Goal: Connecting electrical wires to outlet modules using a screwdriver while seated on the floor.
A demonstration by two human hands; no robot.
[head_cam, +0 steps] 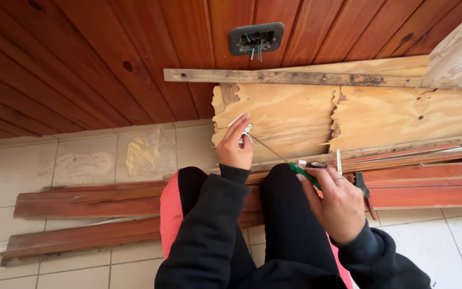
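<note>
Left hand point(235, 145): raised in front of the plywood sheet point(295, 120), fingers pinched shut on the metal end tab of a tape measure point(246, 130).
Tape blade point(269, 149): thin line running from the left hand down and right toward the right hand, across the lower part of the plywood.
Right hand point(337, 202): over the right knee, fingers curled closed around a green-handled tool point(304, 174); what the rest of the tool is, cannot tell. A ring shows on one finger.
Roll of dark tape point(316, 165): just beside the right hand's fingertips, on the red boards.
Plywood sheet: leaning against the wood-panelled wall point(108, 59), ragged break down its middle, a pale batten point(295, 76) along its top edge.
Wall box point(256, 38): dark open socket box above the plywood, loose wires showing.
Red boards point(97, 203): stacked flat on the tiled floor point(70, 160), along the wall's foot, passing under the knees.
Pliers point(363, 187): on the boards, right of the right hand.
Clothing: black sleeves and trousers, pink cushion point(171, 214) under the legs.
</note>
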